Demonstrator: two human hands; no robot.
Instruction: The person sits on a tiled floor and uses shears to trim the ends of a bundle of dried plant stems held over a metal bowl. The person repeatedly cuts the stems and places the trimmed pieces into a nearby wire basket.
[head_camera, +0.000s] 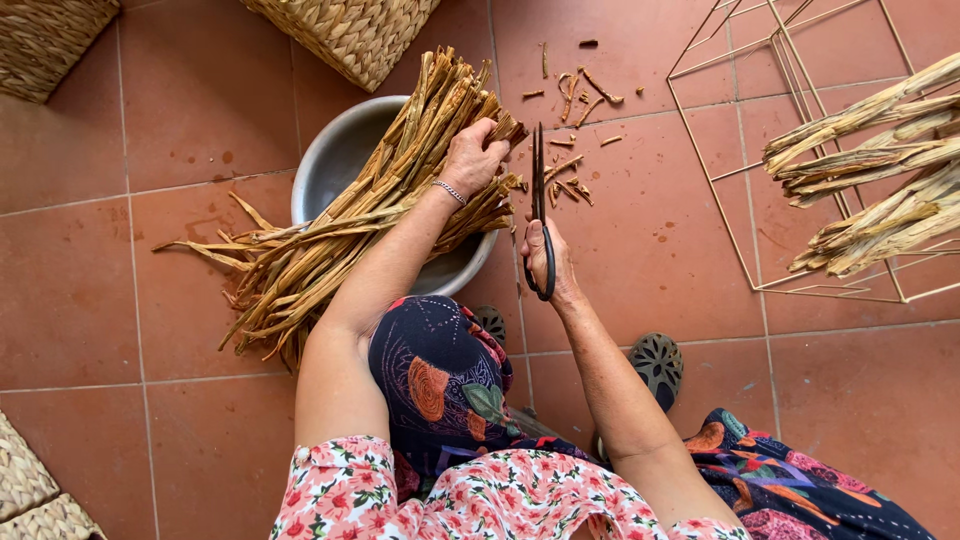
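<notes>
With the left hand (472, 160) gripping the dried reed bundle (375, 215) over the metal bowl (335, 160) and the right hand (545, 262) holding nearly closed scissors (540, 205) beside its trimmed ends, a slip could nick the fingers.

Home basket-weaving workspace on a terracotta tile floor (180, 100): woven baskets (350, 35) beyond the fingers (480, 135), a wire frame (790, 150) to their right, dried plant stalks (330, 240) bundled over a metal basin (335, 160), cut scraps (575, 95) scattered.
</notes>
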